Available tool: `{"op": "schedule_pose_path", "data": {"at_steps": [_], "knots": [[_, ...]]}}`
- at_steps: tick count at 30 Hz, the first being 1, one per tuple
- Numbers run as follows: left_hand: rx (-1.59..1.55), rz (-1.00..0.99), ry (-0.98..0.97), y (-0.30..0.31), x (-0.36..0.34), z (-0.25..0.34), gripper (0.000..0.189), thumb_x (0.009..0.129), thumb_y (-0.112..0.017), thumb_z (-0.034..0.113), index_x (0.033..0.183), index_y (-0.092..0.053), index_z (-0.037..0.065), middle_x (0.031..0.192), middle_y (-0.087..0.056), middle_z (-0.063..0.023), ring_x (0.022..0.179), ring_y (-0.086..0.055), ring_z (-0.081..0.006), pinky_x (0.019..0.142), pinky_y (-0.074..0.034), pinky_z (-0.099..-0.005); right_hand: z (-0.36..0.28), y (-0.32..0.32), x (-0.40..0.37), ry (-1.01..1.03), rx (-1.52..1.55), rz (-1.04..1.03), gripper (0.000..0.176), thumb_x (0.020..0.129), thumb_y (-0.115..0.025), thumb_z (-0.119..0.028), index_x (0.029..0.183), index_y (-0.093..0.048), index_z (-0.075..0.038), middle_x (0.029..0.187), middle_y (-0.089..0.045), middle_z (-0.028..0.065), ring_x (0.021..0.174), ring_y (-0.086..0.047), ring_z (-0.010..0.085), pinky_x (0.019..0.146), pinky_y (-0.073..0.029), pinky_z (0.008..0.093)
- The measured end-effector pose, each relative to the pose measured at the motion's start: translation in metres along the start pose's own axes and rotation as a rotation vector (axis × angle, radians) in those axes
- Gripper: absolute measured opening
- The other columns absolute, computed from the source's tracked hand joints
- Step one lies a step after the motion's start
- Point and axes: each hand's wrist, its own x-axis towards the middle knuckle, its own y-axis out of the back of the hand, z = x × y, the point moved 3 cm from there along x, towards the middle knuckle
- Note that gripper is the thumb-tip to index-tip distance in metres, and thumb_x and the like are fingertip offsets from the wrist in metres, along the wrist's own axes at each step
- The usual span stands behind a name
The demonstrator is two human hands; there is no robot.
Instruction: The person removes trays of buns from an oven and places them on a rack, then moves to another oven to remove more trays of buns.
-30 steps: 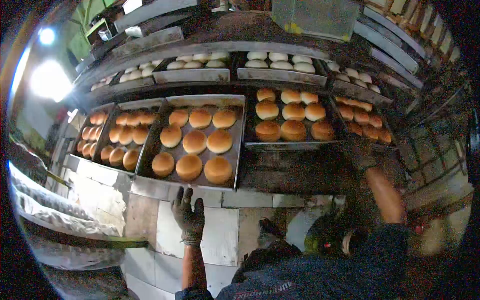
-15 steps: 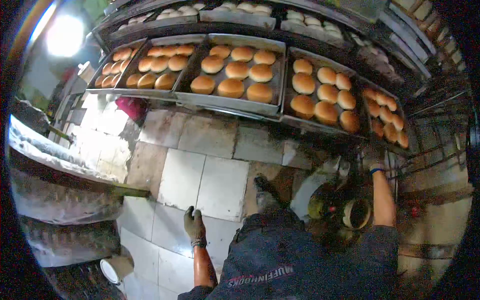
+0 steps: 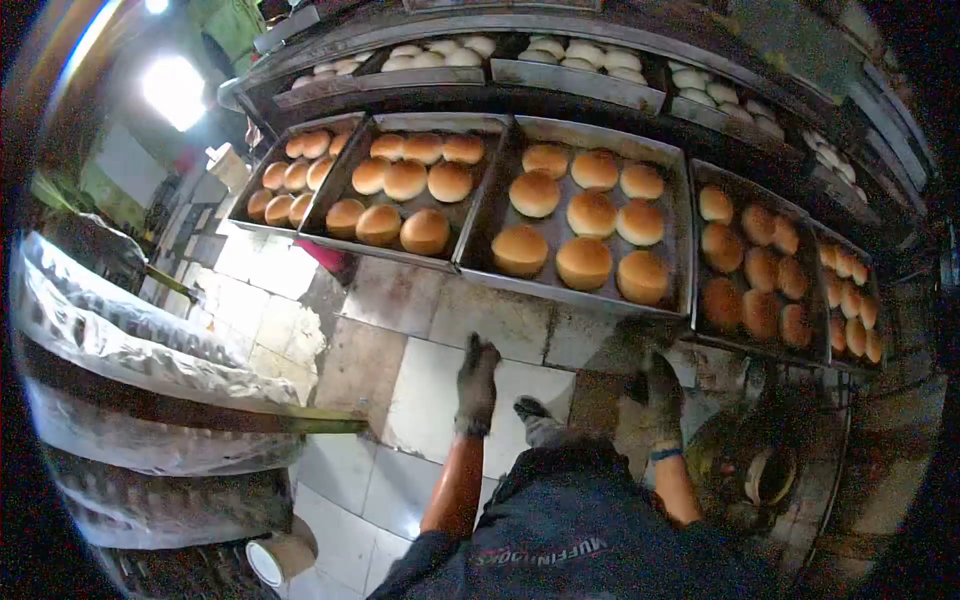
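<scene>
Nearest, the gloved left hand [image 3: 477,380] is raised over the tiled floor [image 3: 350,470], fingers stretched out and its grip wide open, holding nothing. The gloved right hand [image 3: 660,392] reaches up just below the front rim of the middle tray [image 3: 575,300]; its grip is too dark to tell. That tray carries browned buns [image 3: 584,263] between other full trays. Farther up, a shelf holds pale buns [image 3: 600,62].

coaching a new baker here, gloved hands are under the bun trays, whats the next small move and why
Probably raise both hands to the front rim of the nine-bun tray: left hand and right hand hang just below it, not touching.
</scene>
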Motion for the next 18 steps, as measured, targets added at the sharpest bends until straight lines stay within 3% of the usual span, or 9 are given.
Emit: {"op": "schedule_pose_path", "data": {"at_steps": [3, 5, 7, 10, 13, 14, 16, 17, 18], "knots": [[-0.447, 0.230, -0.014, 0.027, 0.087, 0.055, 0.053, 0.088, -0.055, 0.035, 0.131, -0.045, 0.004, 0.113, -0.056, -0.0103, 0.093, -0.057, -0.0176, 0.092, -0.039, -0.0263, -0.008, -0.095, 0.027, -0.209, 0.427, -0.099, 0.061, 0.089, -0.049, -0.050, 0.130, -0.044, -0.005, 0.128, -0.049, 0.0148, 0.115, -0.047, 0.0288, 0.093, -0.042, 0.0463], [-0.526, 0.263, 0.091, 0.070, 0.152, 0.054, 0.054, 0.087, -0.053, 0.041, 0.127, -0.047, 0.005, 0.107, -0.058, -0.0105, 0.088, -0.057, -0.0165, 0.084, -0.042, -0.0274, -0.003, -0.140, 0.044, -0.352, 0.834, -0.118, 0.068, 0.085, -0.051, -0.056, 0.130, -0.044, -0.004, 0.127, -0.050, 0.0149, 0.114, -0.048, 0.0289, 0.094, -0.041, 0.0478], [-0.466, 0.267, 0.131, 0.097, 0.196, 0.078, 0.054, 0.086, -0.053, 0.044, 0.123, -0.050, 0.006, 0.103, -0.059, -0.0104, 0.083, -0.057, -0.0166, 0.074, -0.044, -0.0284, 0.035, -0.158, 0.086, -0.367, 0.848, -0.103, 0.066, 0.083, -0.054, -0.056, 0.125, -0.048, -0.005, 0.125, -0.050, 0.0125, 0.110, -0.049, 0.0287, 0.093, -0.040, 0.0475], [-0.531, 0.149, 0.118, 0.105, 0.245, 0.099, 0.050, 0.085, -0.053, 0.044, 0.119, -0.054, 0.007, 0.099, -0.061, -0.0095, 0.076, -0.058, -0.0185, 0.060, -0.043, -0.0298, 0.037, -0.154, 0.099, 0.027, 0.232, 0.226, 0.052, 0.082, -0.057, -0.040, 0.121, -0.050, -0.006, 0.110, -0.054, 0.0115, 0.098, -0.051, 0.0272, 0.085, -0.039, 0.0460], [-0.629, 0.261, 0.228, 0.111, 0.237, 0.126, 0.043, 0.084, -0.053, 0.039, 0.114, -0.057, 0.008, 0.093, -0.063, -0.0081, 0.067, -0.057, -0.0216, 0.050, -0.040, -0.0298, 0.043, -0.128, 0.076, 0.116, 0.037, 0.209, 0.034, 0.084, -0.053, -0.031, 0.108, -0.056, -0.007, 0.101, -0.060, 0.0106, 0.087, -0.058, 0.0282, 0.076, -0.048, 0.0420], [-0.123, 0.164, -0.116, 0.126, 0.250, 0.122, 0.038, 0.085, -0.054, 0.034, 0.110, -0.058, 0.006, 0.089, -0.063, -0.0093, 0.065, -0.057, -0.0220, 0.050, -0.041, -0.0314, 0.034, -0.133, 0.055, 0.145, -0.027, 0.208, 0.029, 0.085, -0.051, -0.029, 0.103, -0.058, -0.007, 0.098, -0.062, 0.0103, 0.083, -0.060, 0.0286, 0.073, -0.051, 0.0407], [0.112, 0.088, -0.171, 0.131, 0.252, 0.104, 0.025, 0.086, -0.051, 0.023, 0.101, -0.058, 0.004, 0.082, -0.063, -0.0145, 0.065, -0.058, -0.0244, 0.054, -0.043, -0.0350, -0.040, -0.192, -0.015, -0.120, 0.756, 0.176, 0.033, 0.084, -0.050, -0.029, 0.107, -0.057, -0.005, 0.102, -0.062, 0.0115, 0.086, -0.061, 0.0315, 0.074, -0.052, 0.0440], [0.225, 0.055, -0.205, 0.134, 0.253, 0.094, 0.020, 0.086, -0.049, 0.018, 0.096, -0.058, 0.004, 0.078, -0.063, -0.0171, 0.065, -0.059, -0.0256, 0.056, -0.045, -0.0367, -0.037, -0.187, -0.022, -0.098, 0.744, 0.188, 0.033, 0.084, -0.050, -0.029, 0.107, -0.057, -0.005, 0.102, -0.062, 0.0115, 0.086, -0.061, 0.0315, 0.074, -0.052, 0.0440], [0.384, 0.019, -0.201, 0.130, 0.235, 0.115, 0.021, 0.087, -0.049, 0.024, 0.089, -0.057, 0.005, 0.070, -0.057, -0.0092, 0.061, -0.055, -0.0213, 0.054, -0.043, -0.0356, -0.030, -0.175, -0.029, -0.074, 0.730, 0.185, 0.040, 0.086, -0.048, -0.033, 0.112, -0.054, -0.004, 0.109, -0.059, 0.0130, 0.093, -0.059, 0.0314, 0.079, -0.052, 0.0453]]}}
